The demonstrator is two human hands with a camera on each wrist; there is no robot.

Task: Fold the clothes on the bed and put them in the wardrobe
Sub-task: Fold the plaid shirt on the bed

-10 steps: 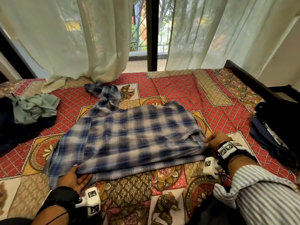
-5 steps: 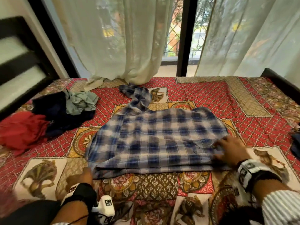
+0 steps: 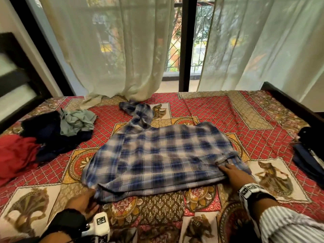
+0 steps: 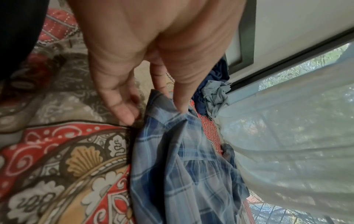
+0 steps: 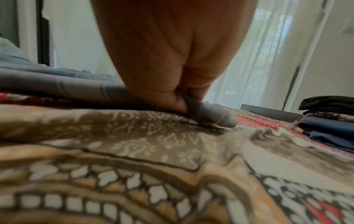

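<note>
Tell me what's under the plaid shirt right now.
The plaid shirt lies on the patterned bedspread, visible all around it. Its own folded layers show at the near edge; anything beneath its middle is covered.

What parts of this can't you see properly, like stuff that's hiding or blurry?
- Head view: the left hand fingertips are tucked behind the plaid shirt corner.
- Head view: the dark folded pile is cut off by the right edge.
- Right wrist view: the right hand hides its own fingers; only the thumb shows on the cloth.
- Left wrist view: the grey-green garment is small and blurred.
</note>
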